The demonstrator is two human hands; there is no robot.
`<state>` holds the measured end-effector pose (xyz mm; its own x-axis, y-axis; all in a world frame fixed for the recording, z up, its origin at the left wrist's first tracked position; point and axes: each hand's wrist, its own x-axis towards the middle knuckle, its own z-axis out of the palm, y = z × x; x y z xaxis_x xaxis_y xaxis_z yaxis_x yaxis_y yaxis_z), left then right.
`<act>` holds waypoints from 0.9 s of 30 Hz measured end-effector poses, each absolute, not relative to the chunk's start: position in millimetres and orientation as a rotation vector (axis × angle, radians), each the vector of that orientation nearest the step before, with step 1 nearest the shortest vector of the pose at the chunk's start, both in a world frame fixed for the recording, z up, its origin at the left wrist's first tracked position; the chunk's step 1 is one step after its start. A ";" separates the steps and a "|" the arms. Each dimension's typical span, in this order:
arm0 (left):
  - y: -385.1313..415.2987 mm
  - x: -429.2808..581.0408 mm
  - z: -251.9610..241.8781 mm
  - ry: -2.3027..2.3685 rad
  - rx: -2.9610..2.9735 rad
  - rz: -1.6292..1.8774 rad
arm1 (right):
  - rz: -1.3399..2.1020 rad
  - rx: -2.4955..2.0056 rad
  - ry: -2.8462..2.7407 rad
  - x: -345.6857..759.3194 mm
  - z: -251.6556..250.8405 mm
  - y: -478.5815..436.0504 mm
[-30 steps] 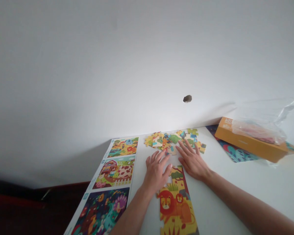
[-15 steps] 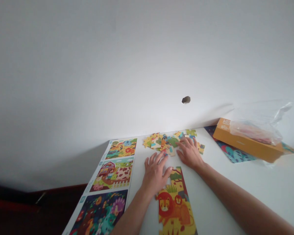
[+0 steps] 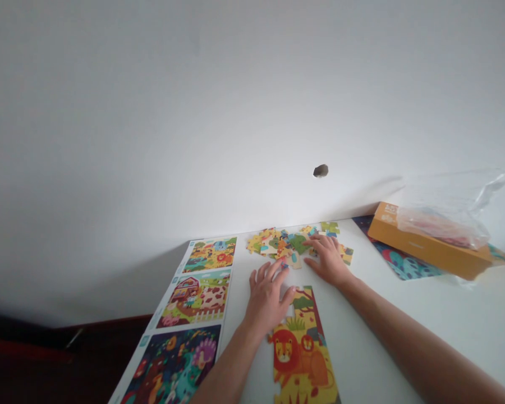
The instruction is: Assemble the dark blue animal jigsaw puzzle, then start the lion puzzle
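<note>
My left hand [image 3: 266,292] lies above the table with fingers spread, its fingertips at the near edge of a pile of jigsaw puzzle pieces [image 3: 273,242]. A pale piece with a blue patch [image 3: 295,260] lies just beyond those fingertips. My right hand [image 3: 327,259] rests over the right side of the pile, fingers stretched out, touching pieces near a green one [image 3: 298,242]. Below the hands is a joined strip of puzzle [image 3: 303,353] showing two lions under a tree. Part of its upper left is hidden by my left thumb.
A sheet with three printed pictures [image 3: 206,297] lies along the table's left edge. On the right, an orange box [image 3: 425,244] with a clear plastic bag [image 3: 450,216] sits on a dark blue illustrated sheet [image 3: 408,266]. Behind stands a white wall [image 3: 252,112] with a hole [image 3: 320,171].
My right hand has shifted very slightly, its fingers a little less over the green piece. The left hand stays at the near edge of the pile. The view has moved slightly.
</note>
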<state>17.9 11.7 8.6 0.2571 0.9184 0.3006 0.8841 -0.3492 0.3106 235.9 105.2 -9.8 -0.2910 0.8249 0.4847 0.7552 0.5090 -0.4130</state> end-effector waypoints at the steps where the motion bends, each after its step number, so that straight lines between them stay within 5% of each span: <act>1: 11.8 18.0 8.7 1.744 2.429 0.670 | 0.166 -1.231 -2.064 235.8 -10.4 105.9; 7: 12.6 17.9 11.3 1.734 2.425 0.669 | 0.332 -0.973 -1.875 228.8 -7.3 106.1; 27: 4.9 14.0 26.0 1.266 2.402 0.770 | 0.679 -1.090 -2.010 237.6 6.2 37.5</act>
